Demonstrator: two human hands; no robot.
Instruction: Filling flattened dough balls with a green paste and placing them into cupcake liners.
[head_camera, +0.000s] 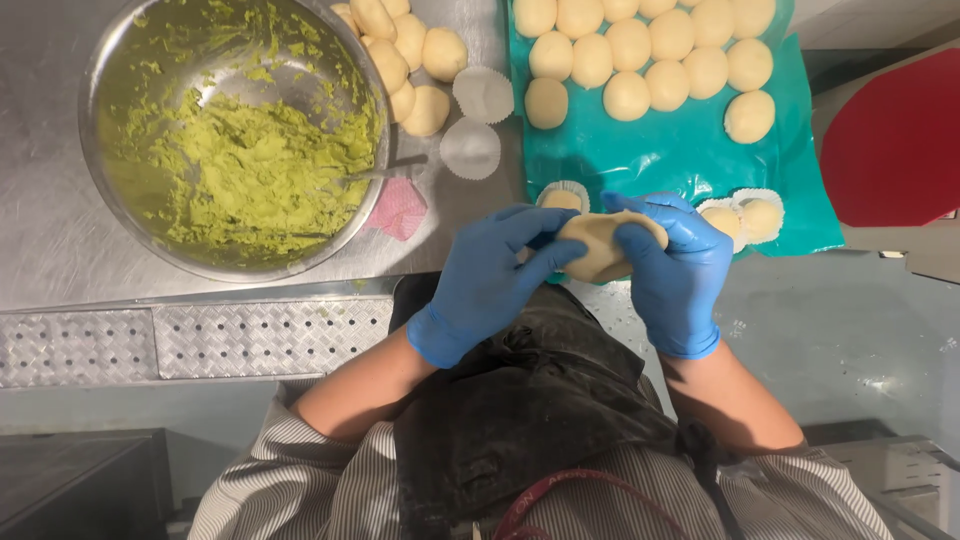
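Both gloved hands — left hand (490, 280), right hand (675, 270) — cup the dough disc (600, 240), fingers (545, 262) grasping its edge; gentle, even pinching looks best here — green filling bowl (110, 60) far left.

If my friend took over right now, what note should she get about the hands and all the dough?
Left hand and right hand, both in blue gloves, together hold one flattened dough piece over the table edge.
Green filling sits in the metal bowl, partly used up.
Plain dough balls lie in rows on the teal sheet; more sit beside the bowl.
Done: three pieces sit in paper cups near the hands.
Left: two empty white cups, one pink cup, and many balls not yet in cups.
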